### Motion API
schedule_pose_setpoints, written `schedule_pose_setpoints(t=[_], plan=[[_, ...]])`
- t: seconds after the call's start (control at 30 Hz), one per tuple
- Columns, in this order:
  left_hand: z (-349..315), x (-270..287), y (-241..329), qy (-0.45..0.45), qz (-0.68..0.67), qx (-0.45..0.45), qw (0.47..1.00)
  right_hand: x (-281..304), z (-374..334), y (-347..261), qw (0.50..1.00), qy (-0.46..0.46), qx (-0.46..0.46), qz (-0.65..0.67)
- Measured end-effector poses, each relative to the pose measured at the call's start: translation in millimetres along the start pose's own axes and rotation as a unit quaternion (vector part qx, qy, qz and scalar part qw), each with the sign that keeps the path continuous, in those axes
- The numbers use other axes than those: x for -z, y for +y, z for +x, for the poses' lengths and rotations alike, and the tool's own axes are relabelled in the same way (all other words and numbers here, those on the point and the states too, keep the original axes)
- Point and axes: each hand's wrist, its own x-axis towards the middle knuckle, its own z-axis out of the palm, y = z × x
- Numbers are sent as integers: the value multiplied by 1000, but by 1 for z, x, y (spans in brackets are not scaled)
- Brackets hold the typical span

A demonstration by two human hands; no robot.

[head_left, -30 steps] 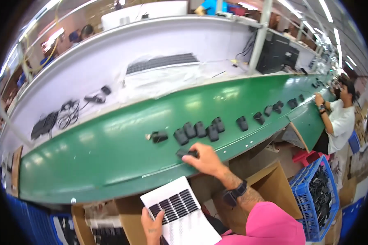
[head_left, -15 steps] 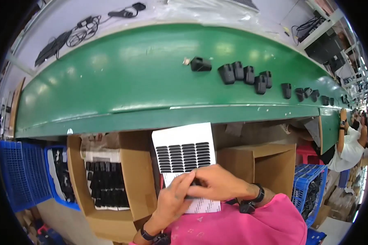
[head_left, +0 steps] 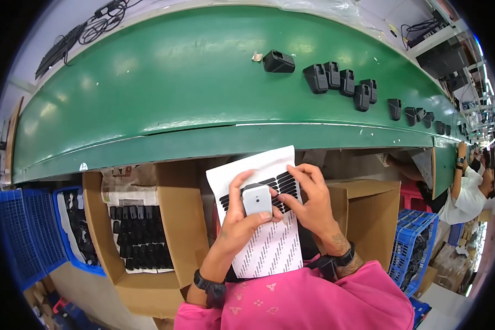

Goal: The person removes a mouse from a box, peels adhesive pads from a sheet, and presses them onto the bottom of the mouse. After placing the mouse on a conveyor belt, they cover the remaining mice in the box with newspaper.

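Note:
My left hand [head_left: 235, 223] is closed round a small pale-grey, rounded block-shaped device [head_left: 257, 201] with a dark dot on its face. Under it lies a white sheet of black strip stickers [head_left: 269, 242], resting on my lap; patterned backing shows on its lower part. My right hand [head_left: 317, 204] is at the sheet's right side, index finger and thumb apart over the black strips [head_left: 287, 183]. Whether a strip clings to a fingertip is too small to tell. The device and my left fingers hide part of the sticker rows.
Black plastic housings [head_left: 316, 78] stand along the green bench [head_left: 165, 71]. On the left, an open carton [head_left: 184, 220] holds rows of black parts, beside blue crates [head_left: 30, 231]. Another carton [head_left: 371, 214] and a blue basket [head_left: 410, 247] are right. A co-worker [head_left: 467, 192] sits far right.
My hands, together over the lower sheet before, have moved apart and up. The grey device now shows in my left hand; my right hand has opened over the strips. The sheet has tilted and its lower part is uncovered.

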Motion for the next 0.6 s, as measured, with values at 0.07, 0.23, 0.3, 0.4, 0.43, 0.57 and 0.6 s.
schedule_pose_setpoints(t=[0.07, 0.23, 0.3, 0.4, 0.43, 0.57, 0.6], plan=[[2, 12, -6, -15, -14, -5, 1000, 0, 3, -6, 999, 3, -36, 8], [5, 14, -8, -14, -84, -23, 996, -6, 3, -7, 998, 37, 11, -42], [6, 11, -11, -9, -82, -16, 996, -6, 3, -2, 996, 44, -63, 43], [5, 7, -13, 8, -50, -25, 998, -10, 10, -6, 993, 88, 0, -73], [6, 10, -16, 7, -40, -36, 998, -12, 9, -5, 994, 86, -1, -72], [6, 0, -21, 80, 48, -83, 992, -13, 10, -2, 994, 75, -72, 26], [7, 0, -23, 85, 62, -95, 990, -10, 11, -2, 993, 76, -85, 42]])
